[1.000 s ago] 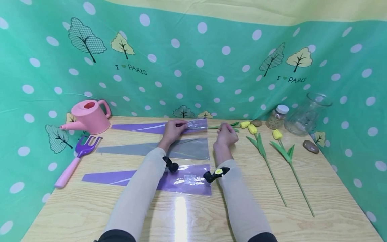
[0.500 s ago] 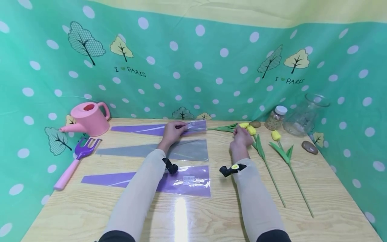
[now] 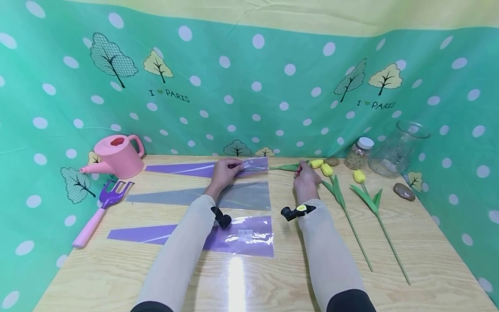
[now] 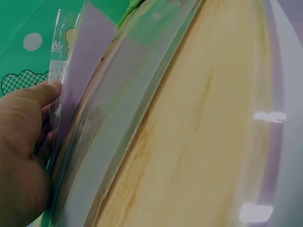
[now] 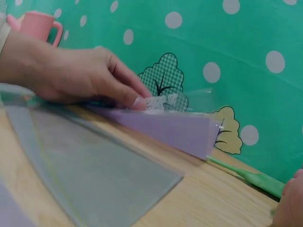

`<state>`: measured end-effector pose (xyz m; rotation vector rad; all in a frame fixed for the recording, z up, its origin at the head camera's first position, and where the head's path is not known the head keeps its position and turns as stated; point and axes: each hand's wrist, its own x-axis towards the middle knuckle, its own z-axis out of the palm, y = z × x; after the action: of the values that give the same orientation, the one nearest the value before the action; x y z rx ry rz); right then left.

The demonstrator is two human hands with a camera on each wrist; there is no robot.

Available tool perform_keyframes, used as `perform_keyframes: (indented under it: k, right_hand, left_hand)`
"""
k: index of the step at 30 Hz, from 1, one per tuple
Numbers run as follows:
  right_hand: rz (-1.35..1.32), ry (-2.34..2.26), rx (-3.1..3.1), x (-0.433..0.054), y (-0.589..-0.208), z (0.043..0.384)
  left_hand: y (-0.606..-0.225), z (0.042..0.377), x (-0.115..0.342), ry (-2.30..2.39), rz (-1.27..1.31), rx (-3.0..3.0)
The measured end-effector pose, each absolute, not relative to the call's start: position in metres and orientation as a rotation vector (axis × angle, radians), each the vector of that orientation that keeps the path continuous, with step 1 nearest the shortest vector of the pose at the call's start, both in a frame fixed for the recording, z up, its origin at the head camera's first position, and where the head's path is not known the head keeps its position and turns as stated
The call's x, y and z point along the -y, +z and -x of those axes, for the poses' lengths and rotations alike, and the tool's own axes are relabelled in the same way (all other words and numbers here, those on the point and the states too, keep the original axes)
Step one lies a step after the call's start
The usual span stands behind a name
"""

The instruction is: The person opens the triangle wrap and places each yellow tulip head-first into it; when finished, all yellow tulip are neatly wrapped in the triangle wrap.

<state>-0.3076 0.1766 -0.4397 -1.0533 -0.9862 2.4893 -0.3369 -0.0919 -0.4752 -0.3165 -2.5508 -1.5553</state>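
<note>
My left hand (image 3: pixel 225 174) pinches the clear upper film of the far purple flower sleeve (image 5: pixel 161 130), thumb beside its small printed label; the left wrist view shows the film raised at the fingers. From the sleeve's mouth on the right runs the green stem of a yellow tulip (image 3: pixel 315 163), lying sideways along the back of the table. My right hand (image 3: pixel 306 178) holds this tulip by its leaves, just left of the bloom. In the right wrist view only a bit of the right hand (image 5: pixel 289 203) shows at the edge, against the green leaf (image 5: pixel 265 182).
Nearer lie a grey sleeve (image 3: pixel 249 195) and another purple sleeve (image 3: pixel 257 247). Two more tulips (image 3: pixel 338 195) (image 3: pixel 372 203) lie at right, by a capped jar (image 3: pixel 357 154), glass vase (image 3: pixel 393 151) and brown stones (image 3: pixel 404 191). A pink watering can (image 3: pixel 118 157) and purple hand fork (image 3: pixel 110 197) are left.
My right hand moved right along the tulip toward its bloom, then slightly back left. The tulip's spread leaves now lie together along the stem. My left hand stayed at the sleeve.
</note>
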Motion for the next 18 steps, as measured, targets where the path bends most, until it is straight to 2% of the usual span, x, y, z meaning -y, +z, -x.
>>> perform_keyframes:
  k: [6, 18]
  right_hand:
    - [1.153, 2.569, 0.917, -0.179, -0.433, 0.308]
    - [1.191, 2.553, 0.917, -0.178, -0.438, 0.318]
  left_hand:
    - [-0.477, 0.337, 0.090, -1.560, 0.317, 2.552]
    - [-0.478, 0.338, 0.091, -1.548, 0.313, 2.558]
